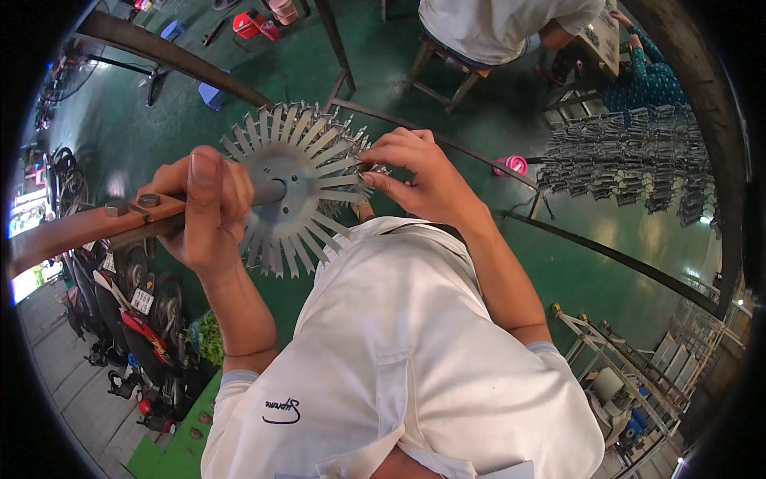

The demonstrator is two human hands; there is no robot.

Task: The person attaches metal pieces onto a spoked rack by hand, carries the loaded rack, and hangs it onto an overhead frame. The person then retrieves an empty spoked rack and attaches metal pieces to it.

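My left hand (209, 203) is closed at the end of a brown metal bar (88, 237) with bolts on it, thumb pointing up, beside a grey shaft (267, 193). The shaft runs into the hub of a round metal disc (297, 188) with many flat, notched fingers around its rim. Small shiny metal pieces (343, 128) crowd behind the disc's upper right edge. At that edge my right hand (419, 176) has thumb and fingers bent together by the tips of the slats. What lies between those fingertips is too small to make out.
A dark metal frame rail (606, 255) crosses on the right, near rows of hanging metal pieces (630, 160). Ahead, a person in a white shirt (511, 28) sits on a wooden stool (451, 72). Motorbikes (136, 319) stand at left; a metal rack (630, 359) is at lower right.
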